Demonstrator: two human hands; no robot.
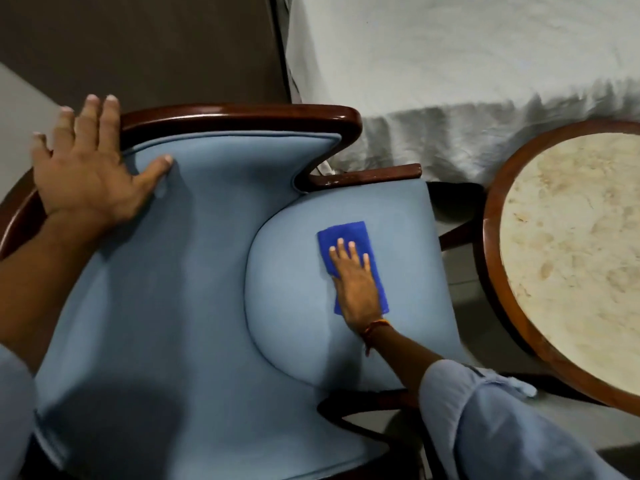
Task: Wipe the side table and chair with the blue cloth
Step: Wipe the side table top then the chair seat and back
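A light-blue upholstered chair [214, 271] with a dark wooden frame fills the lower left and centre. A folded blue cloth [343, 237] lies flat on its seat cushion. My right hand [355, 284] presses flat on the cloth with fingers spread. My left hand [88, 164] rests open on the top of the chair's backrest, thumb on the fabric, fingers over the wooden rail. The round side table [568, 244], with a pale marble-like top and brown wooden rim, stands to the right of the chair.
A bed with a white sheet [467, 81] runs along the back, close behind the chair and table. A dark wall panel [138, 46] is at the upper left. Grey floor [464, 271] shows in the narrow gap between chair and table.
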